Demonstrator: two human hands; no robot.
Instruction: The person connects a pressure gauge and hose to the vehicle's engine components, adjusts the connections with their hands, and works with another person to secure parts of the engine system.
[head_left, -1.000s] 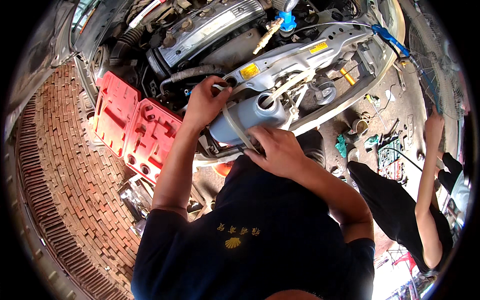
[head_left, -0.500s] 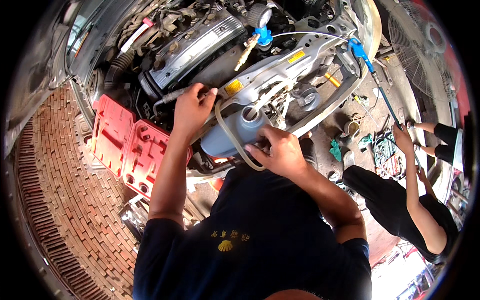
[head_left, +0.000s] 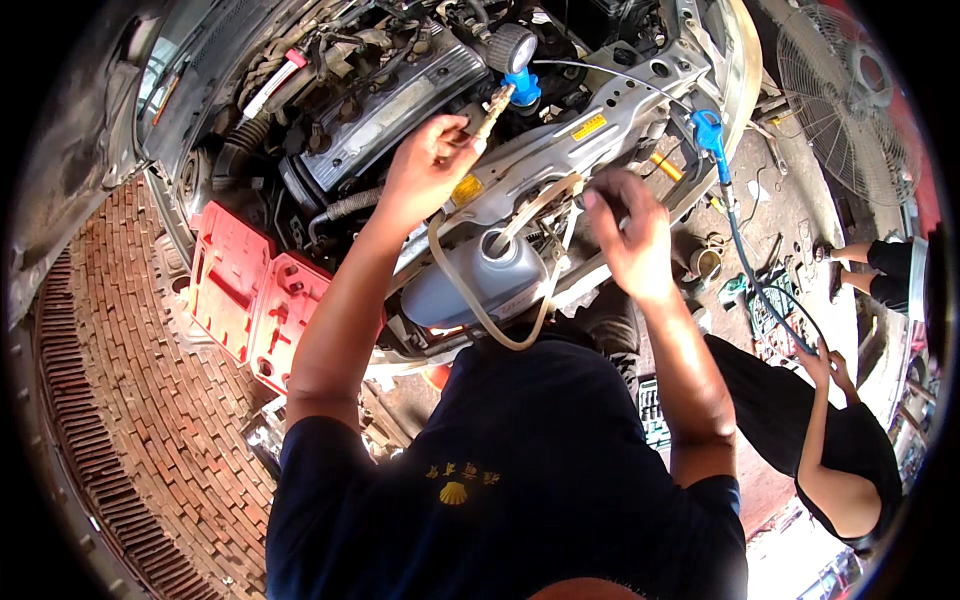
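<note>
My left hand (head_left: 428, 168) pinches the lower end of a brass fitting (head_left: 492, 115) on the blue valve (head_left: 521, 90) with a round gauge (head_left: 510, 49). My right hand (head_left: 632, 240) is raised beside pale plastic tubing (head_left: 550, 196), fingers apart and slightly bent, the fingertips darkly shadowed. Below and between my hands a grey plastic container (head_left: 465, 288) rests at the front of the engine bay, the tubing entering its open neck; a loop of tube hangs over it. The silver engine cover (head_left: 375, 100) lies beyond my left hand.
An open red plastic case (head_left: 230, 280) lies at the left by a brick floor (head_left: 140, 380). A blue air gun (head_left: 710, 140) with hose hangs at the right; a co-worker (head_left: 830, 440) holds that hose. Another person's legs (head_left: 880, 275), a fan (head_left: 830, 100) and scattered tools (head_left: 775, 310) are there.
My left hand has moved up and right to the brass fitting. My right hand has left the container's side and risen to the right. The co-worker's hands are lower on the hose.
</note>
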